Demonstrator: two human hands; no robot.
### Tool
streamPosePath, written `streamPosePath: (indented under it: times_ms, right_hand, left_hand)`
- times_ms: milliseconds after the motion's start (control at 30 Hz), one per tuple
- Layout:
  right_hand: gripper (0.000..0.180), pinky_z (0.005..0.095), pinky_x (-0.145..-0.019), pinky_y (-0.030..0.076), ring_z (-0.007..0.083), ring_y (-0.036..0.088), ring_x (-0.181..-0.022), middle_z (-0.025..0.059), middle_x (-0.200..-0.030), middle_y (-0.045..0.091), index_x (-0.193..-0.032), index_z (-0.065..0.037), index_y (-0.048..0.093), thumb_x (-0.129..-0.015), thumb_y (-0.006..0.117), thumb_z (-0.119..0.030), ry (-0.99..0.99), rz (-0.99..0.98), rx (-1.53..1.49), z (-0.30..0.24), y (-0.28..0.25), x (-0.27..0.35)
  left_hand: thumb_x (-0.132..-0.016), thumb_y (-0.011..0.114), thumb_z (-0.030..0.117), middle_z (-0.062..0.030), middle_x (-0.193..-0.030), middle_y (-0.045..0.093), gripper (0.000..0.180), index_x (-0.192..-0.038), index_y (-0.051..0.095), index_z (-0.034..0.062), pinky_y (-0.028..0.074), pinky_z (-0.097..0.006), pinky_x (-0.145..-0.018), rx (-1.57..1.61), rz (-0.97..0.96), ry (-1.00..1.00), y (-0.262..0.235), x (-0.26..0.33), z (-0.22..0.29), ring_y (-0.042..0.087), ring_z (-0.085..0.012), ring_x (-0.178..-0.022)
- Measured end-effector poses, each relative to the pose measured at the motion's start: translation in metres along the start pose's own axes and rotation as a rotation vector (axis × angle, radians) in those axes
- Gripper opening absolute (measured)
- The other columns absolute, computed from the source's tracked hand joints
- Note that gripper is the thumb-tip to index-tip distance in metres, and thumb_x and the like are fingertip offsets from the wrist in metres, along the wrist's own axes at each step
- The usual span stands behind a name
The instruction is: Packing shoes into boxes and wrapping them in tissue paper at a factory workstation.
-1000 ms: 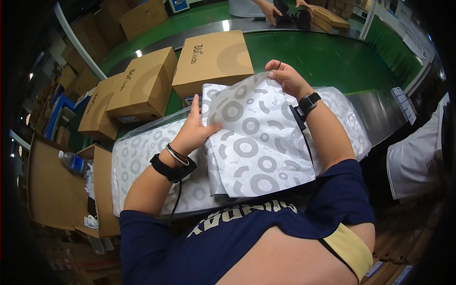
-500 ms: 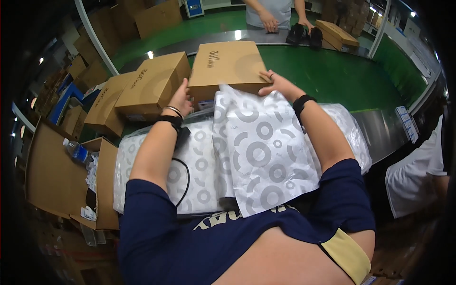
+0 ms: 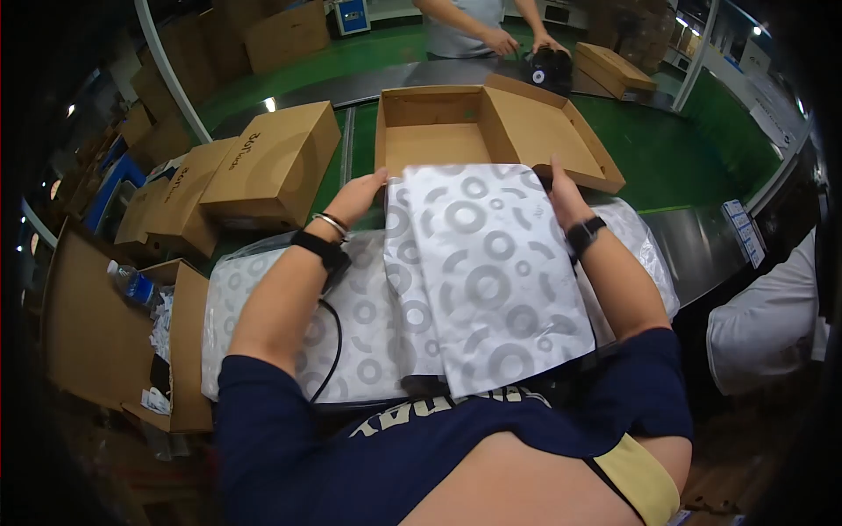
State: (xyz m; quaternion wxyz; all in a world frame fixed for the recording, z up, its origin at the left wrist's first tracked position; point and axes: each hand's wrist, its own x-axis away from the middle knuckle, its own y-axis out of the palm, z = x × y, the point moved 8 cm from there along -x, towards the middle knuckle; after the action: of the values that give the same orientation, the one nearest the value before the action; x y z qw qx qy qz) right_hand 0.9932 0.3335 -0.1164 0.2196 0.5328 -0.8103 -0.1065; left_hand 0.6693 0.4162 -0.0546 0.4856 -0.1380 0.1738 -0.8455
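Observation:
An open brown shoebox (image 3: 431, 140) lies beyond my hands, its attached lid (image 3: 554, 140) folded out to the right. My left hand (image 3: 361, 196) is closed at the box's near left corner, fingertips against the edge. My right hand (image 3: 568, 200) is beside the upper right edge of the paper, in front of the lid; one finger points up and the others are partly hidden. White wrapping paper (image 3: 491, 280) with grey rings hangs between my forearms and covers the box's near side. Beneath it lies a plastic-wrapped stack of the same paper (image 3: 263, 289).
Several closed shoeboxes (image 3: 272, 162) stand at the left. An open carton (image 3: 189, 342) holds paper scraps and a water bottle (image 3: 133, 282). Across the metal-edged green conveyor (image 3: 649, 162), a co-worker's hands (image 3: 526, 42) handle black shoes (image 3: 548, 70) by another shoebox (image 3: 614, 70). Someone in white (image 3: 759, 333) is at right.
The shoebox has gone from closed to open, its lid swung over to the right. My right hand has come off the lid and moved right. The paper's top edge now lies straighter.

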Motion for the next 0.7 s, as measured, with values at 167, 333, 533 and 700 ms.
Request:
streamPosePath:
  times_ms: [167,333,533,700]
  right_hand:
    - [0.075,0.0263,-0.059,0.044,0.0123,0.046,-0.072,0.0058,-0.098,0.048,-0.135,-0.006,0.017,-0.083,0.041,-0.054,0.331,-0.31,0.526,0.006,-0.043,0.111]
    - [0.095,0.0292,-0.1,0.023,0.0192,0.033,-0.119,0.0132,-0.131,0.031,-0.135,0.0,0.003,-0.069,0.068,-0.022,0.31,-0.735,0.639,0.018,0.018,0.207]
    - [0.09,0.0311,-0.099,0.026,0.0208,0.035,-0.117,0.0126,-0.128,0.034,-0.134,-0.001,0.012,-0.067,0.069,-0.016,0.191,-0.514,0.329,-0.032,0.056,0.218]
    - [0.045,0.0277,-0.073,0.051,0.0178,0.062,-0.082,0.0139,-0.101,0.059,-0.115,0.006,0.043,-0.078,0.057,-0.015,0.185,-0.559,0.271,-0.103,0.111,0.14]
  left_hand:
    - [-0.079,0.058,0.042,-0.0225,-0.128,0.035,0.09,-0.135,-0.001,0.0023,0.031,-0.033,-0.094,0.219,-0.007,-0.302,0.035,0.107,0.014,0.038,-0.0254,-0.117]
    - [-0.073,0.067,0.028,-0.0174,-0.135,0.023,0.099,-0.134,-0.006,0.0003,0.021,-0.032,-0.101,0.491,-0.186,-0.07,0.099,0.18,0.035,0.026,-0.0238,-0.124]
    - [-0.067,0.069,0.025,-0.0147,-0.134,0.026,0.098,-0.135,0.003,0.0005,0.027,-0.031,-0.099,0.648,-0.079,0.049,0.071,0.167,0.073,0.03,-0.0217,-0.121]
    - [-0.079,0.054,0.02,-0.0122,-0.118,0.046,0.06,-0.13,0.026,0.0042,0.045,-0.032,-0.083,0.737,-0.262,0.057,0.027,0.054,0.144,0.052,-0.0196,-0.101]
